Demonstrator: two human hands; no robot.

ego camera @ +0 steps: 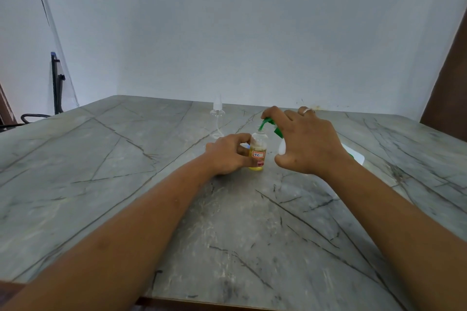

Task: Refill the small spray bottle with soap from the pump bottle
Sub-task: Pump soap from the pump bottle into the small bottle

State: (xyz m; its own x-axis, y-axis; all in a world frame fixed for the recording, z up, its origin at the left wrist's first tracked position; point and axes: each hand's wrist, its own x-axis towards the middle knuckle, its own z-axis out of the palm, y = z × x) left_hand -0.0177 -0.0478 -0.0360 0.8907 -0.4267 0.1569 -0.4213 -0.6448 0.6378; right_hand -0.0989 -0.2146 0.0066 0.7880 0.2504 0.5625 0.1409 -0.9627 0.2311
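The left hand (227, 156) pinches the clear cylindrical spray bottle (258, 145). At its 2 o'clock, the right hand (310, 141) grips the green-nozzled pump bottle (266, 122).

I am indoors, in a plain room. In front of me is a big grey table top that looks like stone with dark crack lines (126, 159). Its far edge stands against a plain, pale blue-white wall (252, 33). Far on the left I see a black curved chair arm (35, 116) and a tall black stand (56, 83). On the right is a dark brown panel (447, 88). I cannot tell if it is a home or an office.
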